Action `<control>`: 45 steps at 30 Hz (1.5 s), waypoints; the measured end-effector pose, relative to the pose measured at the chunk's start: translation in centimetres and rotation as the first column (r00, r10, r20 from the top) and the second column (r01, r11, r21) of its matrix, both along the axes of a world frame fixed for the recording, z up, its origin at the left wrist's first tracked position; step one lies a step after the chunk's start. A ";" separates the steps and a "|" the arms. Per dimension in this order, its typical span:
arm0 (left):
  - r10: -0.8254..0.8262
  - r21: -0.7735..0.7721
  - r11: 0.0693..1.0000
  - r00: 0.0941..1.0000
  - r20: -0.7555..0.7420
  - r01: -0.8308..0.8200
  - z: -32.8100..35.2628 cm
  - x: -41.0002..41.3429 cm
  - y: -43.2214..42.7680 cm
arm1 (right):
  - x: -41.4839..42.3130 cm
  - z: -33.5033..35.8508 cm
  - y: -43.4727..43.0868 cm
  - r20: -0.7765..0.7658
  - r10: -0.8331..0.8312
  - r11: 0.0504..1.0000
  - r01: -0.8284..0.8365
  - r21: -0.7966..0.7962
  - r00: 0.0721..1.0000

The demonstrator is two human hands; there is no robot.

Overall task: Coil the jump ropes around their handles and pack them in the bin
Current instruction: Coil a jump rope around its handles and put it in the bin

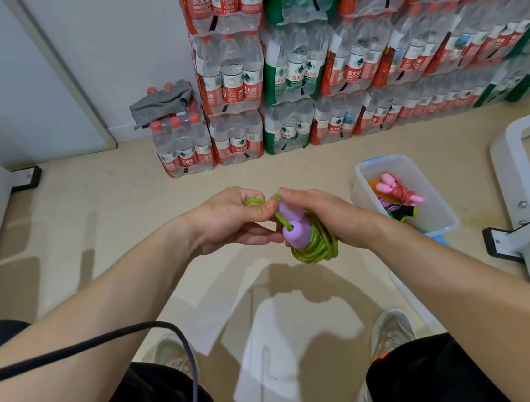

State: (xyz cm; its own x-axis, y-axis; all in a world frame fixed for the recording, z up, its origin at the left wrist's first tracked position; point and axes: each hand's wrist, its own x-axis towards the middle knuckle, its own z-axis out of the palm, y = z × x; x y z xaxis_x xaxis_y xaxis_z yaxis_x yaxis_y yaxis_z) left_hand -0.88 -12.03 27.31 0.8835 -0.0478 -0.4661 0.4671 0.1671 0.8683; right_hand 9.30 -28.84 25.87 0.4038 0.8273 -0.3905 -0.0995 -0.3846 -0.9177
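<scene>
A green jump rope (319,247) with purple handles (295,230) is held in front of me above the floor. Most of its cord is coiled around the handles. My right hand (330,216) grips the coiled bundle from the right. My left hand (239,218) pinches a loose green loop of the cord near the handle tops. A clear plastic bin (435,215) stands on the floor to the right, holding a pink jump rope (399,188) and other coloured ropes.
Stacked packs of water bottles (308,65) line the wall ahead, with a grey cloth (162,105) on a lower pack. A white metal frame (529,205) stands at right. A black cable (108,341) crosses my left arm. My shoes (392,331) are below.
</scene>
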 end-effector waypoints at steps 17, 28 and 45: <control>0.250 -0.055 0.968 0.962 0.113 -0.246 -1.0 0.4 -0.5 | -0.1 0.1 -1.2 0.347 -0.111 0.993 0.116 0.008 0.931; 0.449 -0.207 0.878 0.892 0.048 -0.431 -0.7 1.0 -2.3 | -0.8 0.4 -0.8 0.372 -0.183 0.983 0.174 0.058 0.910; 0.016 0.633 0.774 0.998 -0.053 0.021 2.3 2.0 -0.1 | -0.6 -0.4 -1.6 0.731 0.070 0.977 0.100 -0.186 0.679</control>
State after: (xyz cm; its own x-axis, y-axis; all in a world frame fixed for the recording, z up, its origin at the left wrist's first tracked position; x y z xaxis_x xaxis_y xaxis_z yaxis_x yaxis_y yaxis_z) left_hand 1.09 -12.18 29.61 0.8571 0.2722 -0.4373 0.5146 -0.4128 0.7516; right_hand 8.71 -30.45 25.49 0.6407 0.7591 -0.1153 0.5618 -0.5658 -0.6035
